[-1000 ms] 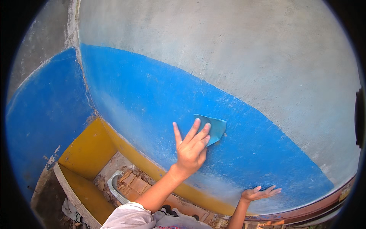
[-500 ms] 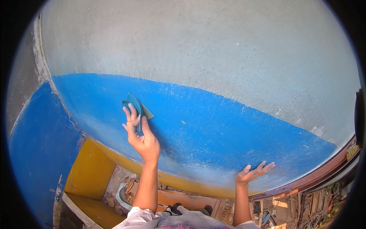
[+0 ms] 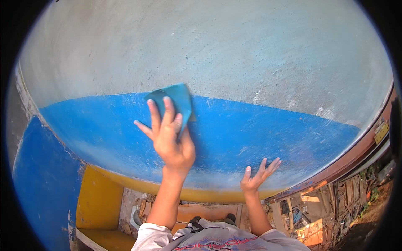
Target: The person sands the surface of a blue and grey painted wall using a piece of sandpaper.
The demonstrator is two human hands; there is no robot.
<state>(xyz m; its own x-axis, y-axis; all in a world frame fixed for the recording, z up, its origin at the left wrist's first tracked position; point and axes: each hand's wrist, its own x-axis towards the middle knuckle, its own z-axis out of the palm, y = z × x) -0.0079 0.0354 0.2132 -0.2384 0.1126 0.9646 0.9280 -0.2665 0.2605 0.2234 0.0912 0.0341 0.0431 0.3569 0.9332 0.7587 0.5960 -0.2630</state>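
A folded teal sheet, apparently sandpaper (image 3: 178, 99), lies against the wall where its blue band (image 3: 247, 134) meets the grey upper part (image 3: 217, 50). My left hand (image 3: 171, 142) grips it near the thumb, with the other fingers stretched over its face. Lower on the right, my right hand (image 3: 256, 178) has its fingers spread and holds nothing. It is at the pale, worn lower edge of the blue band; whether the palm touches the wall cannot be made out.
To the left, another blue wall (image 3: 46, 175) meets this one at a chipped corner. A yellow ledge (image 3: 98, 201) is below it. A reddish-brown frame (image 3: 351, 161) borders the right side. Wood scraps and debris (image 3: 310, 213) cover the ground at lower right.
My left hand has moved up and right, bringing the sandpaper from within the blue band to the grey border. The view has shifted; my right hand, still spread, appears further left and higher.
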